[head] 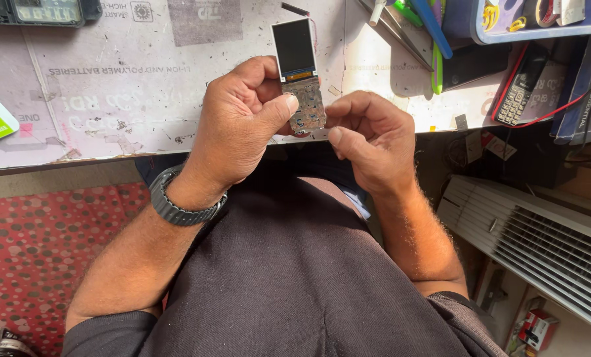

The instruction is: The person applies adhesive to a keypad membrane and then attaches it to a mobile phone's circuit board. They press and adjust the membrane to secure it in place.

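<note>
I grip the phone board (302, 86) in my left hand (239, 125), right hand (368, 142) pinching its edge, steadying it above the desk (143, 99) edge.

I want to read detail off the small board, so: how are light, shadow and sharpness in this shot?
Head view: hard sunlight from the right lights the forearms and washes out the worktop; the left hand and right hand cast dark shadow over the lap; the phone circuit board and its dark screen are sharp, no glare; edges bend slightly, wide-lens distortion.
</note>
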Motion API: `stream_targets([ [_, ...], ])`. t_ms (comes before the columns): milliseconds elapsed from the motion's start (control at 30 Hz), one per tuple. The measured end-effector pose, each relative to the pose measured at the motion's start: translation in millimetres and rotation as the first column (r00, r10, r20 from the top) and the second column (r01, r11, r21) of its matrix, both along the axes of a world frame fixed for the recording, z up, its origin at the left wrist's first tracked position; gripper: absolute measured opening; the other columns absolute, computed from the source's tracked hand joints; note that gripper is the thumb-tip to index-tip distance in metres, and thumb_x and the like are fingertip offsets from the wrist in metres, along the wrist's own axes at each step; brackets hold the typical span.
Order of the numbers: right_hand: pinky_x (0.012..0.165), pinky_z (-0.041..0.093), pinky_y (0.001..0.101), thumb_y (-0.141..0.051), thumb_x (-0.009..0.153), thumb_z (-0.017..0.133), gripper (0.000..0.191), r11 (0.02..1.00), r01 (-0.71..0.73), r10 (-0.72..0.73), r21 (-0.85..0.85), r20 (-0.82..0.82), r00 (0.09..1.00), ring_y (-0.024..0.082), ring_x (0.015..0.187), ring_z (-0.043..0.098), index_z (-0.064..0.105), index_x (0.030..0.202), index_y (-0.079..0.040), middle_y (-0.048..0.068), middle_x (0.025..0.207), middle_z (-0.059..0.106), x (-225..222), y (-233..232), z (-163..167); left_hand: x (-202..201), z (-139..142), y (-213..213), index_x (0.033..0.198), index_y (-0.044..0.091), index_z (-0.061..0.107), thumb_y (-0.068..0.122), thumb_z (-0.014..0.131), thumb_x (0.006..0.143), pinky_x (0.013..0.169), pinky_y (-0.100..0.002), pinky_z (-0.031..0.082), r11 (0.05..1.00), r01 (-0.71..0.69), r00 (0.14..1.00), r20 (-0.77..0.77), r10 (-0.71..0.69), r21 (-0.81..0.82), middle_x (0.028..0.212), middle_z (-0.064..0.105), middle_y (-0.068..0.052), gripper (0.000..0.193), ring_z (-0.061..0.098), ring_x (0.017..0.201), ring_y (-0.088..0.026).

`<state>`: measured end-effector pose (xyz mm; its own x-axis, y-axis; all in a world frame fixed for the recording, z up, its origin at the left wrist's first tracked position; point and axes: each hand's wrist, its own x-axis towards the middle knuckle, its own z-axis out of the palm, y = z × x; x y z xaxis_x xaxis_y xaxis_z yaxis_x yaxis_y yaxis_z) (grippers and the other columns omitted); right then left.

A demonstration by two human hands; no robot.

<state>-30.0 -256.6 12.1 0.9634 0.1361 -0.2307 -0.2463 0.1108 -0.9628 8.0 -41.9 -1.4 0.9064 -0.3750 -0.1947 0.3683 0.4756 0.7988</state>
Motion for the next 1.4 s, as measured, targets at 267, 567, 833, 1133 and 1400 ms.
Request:
stream_targets([
  [267, 0.084, 0.058, 0.0215, 0.01, 0.095, 0.069, 0.019, 0.985, 0.032, -0.028, -0.168, 0.026, 0.999, 0.009, 0.092, 0.068, 0.064, 0.112, 0.005, 0.007, 0.101, 0.069, -10, 11, 3, -3, -2, -1, 0.126, -0.007, 0.056, -0.004, 0.055, 0.101, 0.091, -0.036, 0.071, 0.998, -0.041, 0.997, 0.07, 0.037, 0.049, 0.115, 0.073, -0.02, 0.026, 0.077, 0.104, -0.02],
  [567, 0.082, 0.062, 0.0231, 0.005, 0.096, 0.076, 0.018, 0.957, 0.012, 0.023, -0.289, 0.119, 0.993, 0.01, 0.091, 0.07, 0.064, 0.11, 0.004, 0.009, 0.102, 0.071, -7, 15, 6, 0, -1, -3, 0.126, -0.008, 0.055, -0.004, 0.056, 0.101, 0.085, -0.035, 0.073, 0.998, -0.016, 0.998, 0.067, 0.011, 0.061, 0.11, 0.075, -0.02, 0.026, 0.078, 0.098, -0.021],
  [833, 0.088, 0.065, 0.0286, 0.003, 0.097, 0.076, 0.02, 0.976, -0.005, 0.033, -0.219, 0.123, 0.992, 0.014, 0.096, 0.074, 0.064, 0.112, 0.005, 0.014, 0.104, 0.073, -3, 13, 4, 2, 0, -4, 0.124, -0.009, 0.057, -0.001, 0.059, 0.1, 0.074, -0.032, 0.073, 0.993, -0.016, 0.998, 0.064, 0.009, 0.114, 0.101, 0.077, -0.018, 0.025, 0.08, 0.088, -0.021],
  [1133, 0.092, 0.06, 0.0235, 0.006, 0.097, 0.072, 0.024, 0.988, 0.012, 0.001, -0.157, 0.084, 0.996, 0.012, 0.099, 0.07, 0.062, 0.119, 0.007, 0.011, 0.108, 0.072, -10, 15, 5, -1, -6, -4, 0.123, -0.008, 0.056, -0.002, 0.059, 0.101, 0.08, -0.034, 0.071, 0.999, -0.039, 0.998, 0.053, 0.039, 0.007, 0.105, 0.076, -0.019, 0.023, 0.078, 0.091, -0.02],
  [1400, 0.062, 0.048, 0.0183, 0.004, 0.095, 0.079, 0.023, 0.833, 0.222, 0.004, -0.507, 0.407, 0.913, 0.005, 0.074, 0.059, 0.066, 0.114, 0.003, 0.007, 0.098, 0.067, -13, 34, 2, -11, -15, -12, 0.122, -0.005, 0.055, -0.003, 0.058, 0.105, 0.094, -0.034, 0.069, 0.991, -0.135, 0.978, 0.158, 0.137, -0.02, 0.12, 0.073, -0.02, 0.016, 0.076, 0.105, -0.02],
])
